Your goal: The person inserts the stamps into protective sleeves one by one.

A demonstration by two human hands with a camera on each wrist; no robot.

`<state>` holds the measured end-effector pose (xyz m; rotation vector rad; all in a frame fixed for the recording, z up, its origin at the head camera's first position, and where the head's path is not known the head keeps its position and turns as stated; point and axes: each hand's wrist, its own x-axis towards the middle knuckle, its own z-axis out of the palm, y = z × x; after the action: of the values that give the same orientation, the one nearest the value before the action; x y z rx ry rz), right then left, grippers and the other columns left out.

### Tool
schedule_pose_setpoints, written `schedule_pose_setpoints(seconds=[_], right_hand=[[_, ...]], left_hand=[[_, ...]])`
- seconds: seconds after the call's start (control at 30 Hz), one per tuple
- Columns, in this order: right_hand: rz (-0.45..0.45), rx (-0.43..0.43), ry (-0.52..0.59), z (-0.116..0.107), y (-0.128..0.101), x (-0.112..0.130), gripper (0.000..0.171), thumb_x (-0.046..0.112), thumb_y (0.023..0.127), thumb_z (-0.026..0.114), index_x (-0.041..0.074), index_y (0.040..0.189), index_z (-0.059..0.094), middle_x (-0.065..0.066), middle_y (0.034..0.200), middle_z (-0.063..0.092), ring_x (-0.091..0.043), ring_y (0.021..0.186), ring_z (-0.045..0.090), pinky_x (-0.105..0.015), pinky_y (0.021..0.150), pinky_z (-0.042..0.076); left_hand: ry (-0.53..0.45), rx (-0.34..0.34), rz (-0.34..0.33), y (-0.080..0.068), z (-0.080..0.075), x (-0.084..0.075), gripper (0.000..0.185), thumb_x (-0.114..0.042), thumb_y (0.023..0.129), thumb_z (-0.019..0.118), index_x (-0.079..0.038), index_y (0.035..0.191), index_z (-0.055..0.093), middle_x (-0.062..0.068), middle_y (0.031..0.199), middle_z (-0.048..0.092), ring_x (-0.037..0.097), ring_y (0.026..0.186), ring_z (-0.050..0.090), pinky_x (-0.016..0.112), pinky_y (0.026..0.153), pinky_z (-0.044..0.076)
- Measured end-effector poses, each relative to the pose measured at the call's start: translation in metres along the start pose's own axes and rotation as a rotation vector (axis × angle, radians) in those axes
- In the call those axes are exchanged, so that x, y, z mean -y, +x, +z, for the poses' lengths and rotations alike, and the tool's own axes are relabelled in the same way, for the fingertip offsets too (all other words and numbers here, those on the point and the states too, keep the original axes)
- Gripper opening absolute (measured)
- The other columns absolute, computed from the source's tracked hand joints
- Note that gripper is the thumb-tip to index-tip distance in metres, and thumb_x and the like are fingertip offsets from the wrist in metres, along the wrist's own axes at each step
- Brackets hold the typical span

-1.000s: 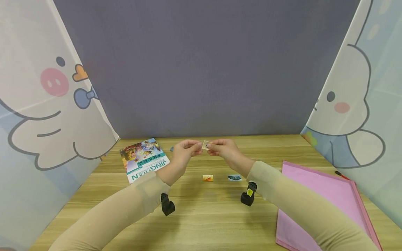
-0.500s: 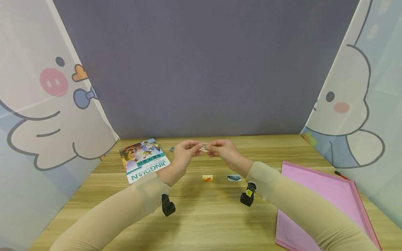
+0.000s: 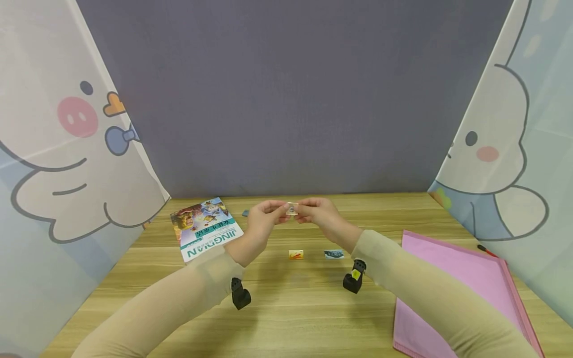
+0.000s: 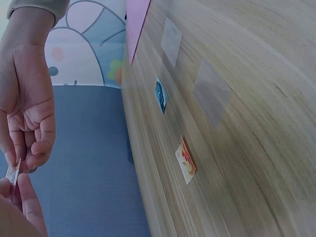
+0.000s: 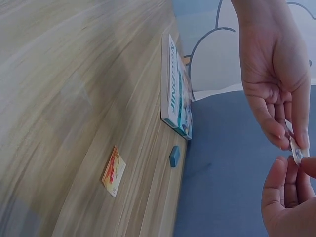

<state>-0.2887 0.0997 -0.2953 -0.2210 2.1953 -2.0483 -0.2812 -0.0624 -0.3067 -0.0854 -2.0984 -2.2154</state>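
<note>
Between both hands, raised over the far part of the table, is a small pale stamp (image 3: 292, 208) with a dark figure in its middle. My left hand (image 3: 263, 219) pinches its left edge between thumb and fingers, and my right hand (image 3: 324, 218) pinches the right edge. The fingertips cover parts of both sides. In the right wrist view the stamp (image 5: 296, 150) is seen nearly edge-on. Below the hands, a yellow-and-red stamp (image 3: 296, 254) and a blue stamp (image 3: 334, 254) lie apart on the wooden table (image 3: 295, 318).
A picture book (image 3: 206, 227) lies at the back left, with a small blue block (image 5: 175, 156) near it. A pink pouch (image 3: 452, 283) covers the right side, a red-and-black pen (image 3: 488, 250) beyond it. A grey partition (image 3: 295, 99) closes off the back.
The stamp has been tilted between the fingers, first flatter and now with its face turned toward the head camera. Both hands stay in nearly the same place.
</note>
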Motion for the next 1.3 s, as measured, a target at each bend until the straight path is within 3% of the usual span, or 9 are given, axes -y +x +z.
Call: schedule_pose_setpoints(seconds=[0.17, 0.43, 0.53, 0.7, 0.8, 0.93, 1.07, 1.3], right_hand=[[-0.008, -0.001, 0.03, -0.004, 0.0, -0.002, 0.025, 0.003, 0.094, 0.06, -0.009, 0.116, 0.061, -0.005, 0.09, 0.067, -0.02, 0.085, 0.067, -0.045, 0.095, 0.053], [-0.028, 0.02, -0.009, -0.004, -0.001, -0.002, 0.025, 0.002, 0.092, 0.062, -0.01, 0.114, 0.061, -0.007, 0.094, 0.067, -0.012, 0.076, 0.066, -0.034, 0.085, 0.058], [-0.025, 0.014, -0.018, -0.003, -0.002, -0.002, 0.025, 0.003, 0.092, 0.063, -0.009, 0.114, 0.061, -0.007, 0.095, 0.067, -0.016, 0.08, 0.067, -0.032, 0.083, 0.058], [-0.027, 0.006, -0.032, -0.003, -0.001, -0.002, 0.023, 0.003, 0.092, 0.064, -0.009, 0.111, 0.062, -0.006, 0.091, 0.068, -0.023, 0.087, 0.067, -0.03, 0.081, 0.058], [-0.035, 0.006, -0.042, -0.004, -0.001, -0.002, 0.022, 0.003, 0.091, 0.064, -0.009, 0.109, 0.063, -0.005, 0.087, 0.068, -0.019, 0.082, 0.067, -0.032, 0.081, 0.058], [-0.034, 0.016, -0.068, -0.005, 0.0, -0.002, 0.022, 0.006, 0.091, 0.065, -0.007, 0.109, 0.064, -0.005, 0.087, 0.069, -0.018, 0.082, 0.067, -0.037, 0.085, 0.057], [-0.023, 0.039, -0.094, -0.007, -0.001, -0.002, 0.024, 0.008, 0.092, 0.065, -0.006, 0.111, 0.064, -0.011, 0.093, 0.07, -0.023, 0.087, 0.066, -0.04, 0.089, 0.056], [-0.019, 0.065, -0.144, -0.012, -0.001, 0.0, 0.026, 0.01, 0.093, 0.063, -0.006, 0.112, 0.065, -0.001, 0.084, 0.068, -0.021, 0.086, 0.066, -0.034, 0.084, 0.057]], left_hand=[[-0.002, -0.017, -0.001, -0.001, -0.001, -0.001, 0.019, -0.012, 0.089, 0.071, 0.001, 0.102, 0.07, 0.005, 0.085, 0.073, 0.01, 0.068, 0.069, 0.03, 0.075, 0.06], [-0.02, -0.01, -0.01, 0.001, 0.0, 0.001, 0.02, -0.011, 0.088, 0.072, 0.002, 0.103, 0.07, 0.004, 0.084, 0.073, 0.016, 0.075, 0.072, 0.028, 0.075, 0.06], [-0.024, -0.007, -0.017, 0.002, 0.0, 0.003, 0.02, -0.011, 0.088, 0.072, 0.002, 0.104, 0.07, 0.004, 0.085, 0.073, 0.019, 0.079, 0.072, 0.026, 0.074, 0.06], [-0.032, 0.0, -0.023, 0.001, 0.0, 0.003, 0.02, -0.009, 0.088, 0.071, 0.002, 0.104, 0.069, 0.006, 0.087, 0.073, 0.016, 0.075, 0.072, 0.035, 0.083, 0.059], [-0.038, 0.006, -0.022, 0.0, 0.001, 0.004, 0.02, -0.008, 0.088, 0.071, 0.003, 0.105, 0.069, 0.007, 0.09, 0.073, 0.012, 0.071, 0.07, 0.036, 0.085, 0.059], [-0.043, 0.005, -0.018, 0.001, 0.002, 0.006, 0.021, -0.008, 0.088, 0.071, 0.003, 0.105, 0.068, 0.007, 0.091, 0.073, 0.012, 0.071, 0.07, 0.029, 0.077, 0.06], [-0.012, 0.008, -0.008, 0.001, 0.003, 0.007, 0.021, -0.012, 0.087, 0.072, 0.001, 0.104, 0.069, 0.003, 0.089, 0.071, 0.013, 0.075, 0.069, 0.029, 0.076, 0.06], [0.036, 0.015, -0.001, -0.001, 0.002, 0.008, 0.021, -0.016, 0.087, 0.073, 0.0, 0.101, 0.07, -0.002, 0.08, 0.066, 0.009, 0.067, 0.062, 0.027, 0.072, 0.058]])
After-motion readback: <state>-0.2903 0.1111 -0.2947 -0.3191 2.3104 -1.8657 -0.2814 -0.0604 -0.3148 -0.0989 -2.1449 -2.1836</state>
